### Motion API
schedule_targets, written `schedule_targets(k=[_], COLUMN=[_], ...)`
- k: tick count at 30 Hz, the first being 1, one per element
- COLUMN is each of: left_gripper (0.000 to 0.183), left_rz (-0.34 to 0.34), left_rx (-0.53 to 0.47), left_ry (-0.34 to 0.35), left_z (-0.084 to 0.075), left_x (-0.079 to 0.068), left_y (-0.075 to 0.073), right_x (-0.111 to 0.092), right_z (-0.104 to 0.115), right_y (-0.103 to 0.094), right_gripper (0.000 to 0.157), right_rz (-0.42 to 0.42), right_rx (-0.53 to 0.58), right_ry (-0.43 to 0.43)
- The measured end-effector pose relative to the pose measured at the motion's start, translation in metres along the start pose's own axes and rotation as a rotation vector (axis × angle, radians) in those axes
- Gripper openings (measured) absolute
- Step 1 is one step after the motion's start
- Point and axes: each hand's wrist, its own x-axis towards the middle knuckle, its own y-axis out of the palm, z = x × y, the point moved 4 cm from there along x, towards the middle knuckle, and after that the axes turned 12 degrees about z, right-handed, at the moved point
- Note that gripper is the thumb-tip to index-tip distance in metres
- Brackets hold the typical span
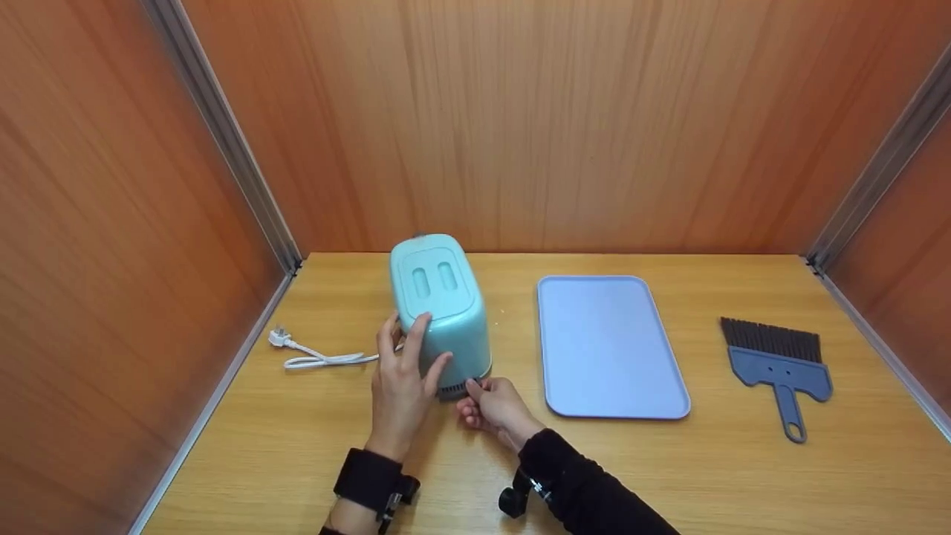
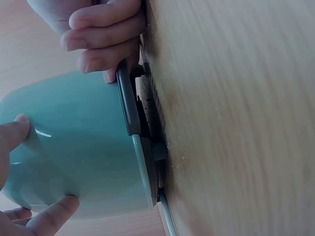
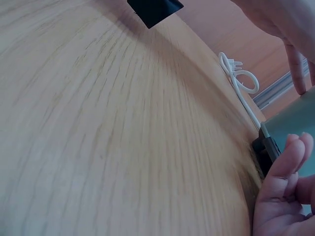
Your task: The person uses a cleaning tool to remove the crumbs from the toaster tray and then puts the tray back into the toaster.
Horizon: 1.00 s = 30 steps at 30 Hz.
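Pinches dark strip (image 2: 127, 105) of one toaster (image 1: 438, 297), centre of head view, with right hand (image 1: 499, 409); presses spread left hand (image 1: 401, 386) against it. Shows one tray (image 1: 611, 345), one brush (image 1: 777, 368) there alone; underside (image 2: 154, 172), left wrist view only.

Pale periwinkle rectangular tray (image 1: 613, 349), rounded corners, flat on the yellowish wood-grain surface (image 1: 260, 461). Grey-blue plastic brush (image 1: 780, 364) with dark bristles lies well apart to its right, bristles rearward. Orange-brown wood-grain panels (image 1: 520, 126) on three sides, grey metal posts (image 1: 225, 134) at rear corners.
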Motion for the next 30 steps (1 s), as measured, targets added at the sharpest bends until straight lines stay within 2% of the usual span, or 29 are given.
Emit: schedule_targets(k=[18,30], left_gripper=[0.071,0.07], left_rz=[0.0,-0.012], left_rx=[0.005,0.009], left_ry=[-0.002,0.012], left_z=[0.0009,0.0006], left_x=[-0.0004,0.0003], left_y=[0.001,0.0011], right_x=[-0.0022,-0.0048], right_z=[-0.0008,0.0008], right_y=[-0.0018,-0.0035], right_gripper=[0.021,0.029], right_rz=[0.011,0.059], right_rx=[-0.019,-0.014], right_ry=[0.03,0.033])
